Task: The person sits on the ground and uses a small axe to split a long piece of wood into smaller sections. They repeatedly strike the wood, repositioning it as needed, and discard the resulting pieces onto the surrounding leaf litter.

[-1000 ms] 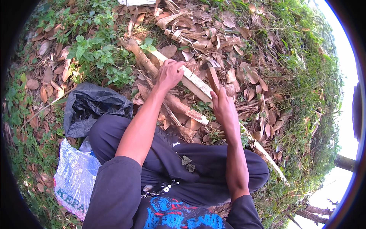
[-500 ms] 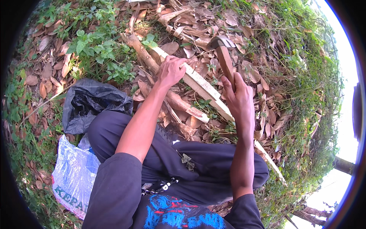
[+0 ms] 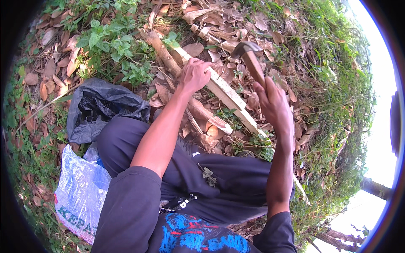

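Observation:
My right hand (image 3: 275, 101) is closed around the wooden handle of a claw hammer (image 3: 253, 63), its dark metal head raised above the leaf litter. My left hand (image 3: 195, 76) bends its fingers over a long pale wooden strip (image 3: 225, 93) and grips it. Whether a small thing is also pinched in those fingertips is hidden. The strip slants from the upper middle down to the right, passing behind my right forearm. Beside it, nearer my knees, a thick brown branch (image 3: 166, 59) lies under my left wrist, with a pale cut end (image 3: 221, 125).
An open black plastic bag (image 3: 95, 105) lies by my left knee. Below it rests a clear plastic bag (image 3: 82, 189) with printing. My crossed legs in dark trousers (image 3: 228, 173) fill the near side. Dry leaves (image 3: 206, 19) and green plants (image 3: 109, 40) cover the ground around.
My right hand and the hammer's handle have swung a little to the right and tilted more, while the hammer head stays at nearly the same spot. My left hand keeps its place on the strip.

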Demonstrator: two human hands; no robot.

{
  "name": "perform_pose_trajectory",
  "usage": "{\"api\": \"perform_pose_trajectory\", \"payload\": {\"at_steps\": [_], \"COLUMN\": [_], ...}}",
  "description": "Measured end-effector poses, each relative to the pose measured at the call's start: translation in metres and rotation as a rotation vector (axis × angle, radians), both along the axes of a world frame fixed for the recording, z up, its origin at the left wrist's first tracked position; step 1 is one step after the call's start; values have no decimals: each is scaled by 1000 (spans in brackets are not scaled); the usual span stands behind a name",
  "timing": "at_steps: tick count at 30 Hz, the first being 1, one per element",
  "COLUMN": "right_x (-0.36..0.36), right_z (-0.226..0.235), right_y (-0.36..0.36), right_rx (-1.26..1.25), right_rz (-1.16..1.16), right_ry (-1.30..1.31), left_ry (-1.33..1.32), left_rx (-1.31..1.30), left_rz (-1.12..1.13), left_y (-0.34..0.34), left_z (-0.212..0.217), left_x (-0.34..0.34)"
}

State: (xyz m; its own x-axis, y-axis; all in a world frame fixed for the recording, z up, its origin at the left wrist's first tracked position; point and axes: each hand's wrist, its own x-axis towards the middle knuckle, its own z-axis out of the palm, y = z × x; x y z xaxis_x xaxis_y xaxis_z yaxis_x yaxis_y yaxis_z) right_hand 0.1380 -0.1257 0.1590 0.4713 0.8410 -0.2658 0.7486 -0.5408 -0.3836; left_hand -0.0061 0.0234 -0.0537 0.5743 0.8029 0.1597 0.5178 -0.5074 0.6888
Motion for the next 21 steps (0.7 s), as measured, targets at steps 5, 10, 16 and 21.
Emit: {"api": "perform_pose_trajectory", "payload": {"at_steps": [5,10,16,21], "right_x": [-10,7,-13,-15], "right_z": [0,-72,-8,16], "right_y": [8,-18,-18,-12], "right_rx": [309,-46,181,442], "right_rz": [-43,131,-162,-228], "right_ry": [-42,-120,95,80], "left_ry": [4,9,15,24], "left_rx": [-9,-36,3,-42], "left_rz": [5,-16,-14,-13], "left_y": [1,1,2,4], "left_z": [-1,-3,-5,-1], "left_x": [-1,4,1,0]}}
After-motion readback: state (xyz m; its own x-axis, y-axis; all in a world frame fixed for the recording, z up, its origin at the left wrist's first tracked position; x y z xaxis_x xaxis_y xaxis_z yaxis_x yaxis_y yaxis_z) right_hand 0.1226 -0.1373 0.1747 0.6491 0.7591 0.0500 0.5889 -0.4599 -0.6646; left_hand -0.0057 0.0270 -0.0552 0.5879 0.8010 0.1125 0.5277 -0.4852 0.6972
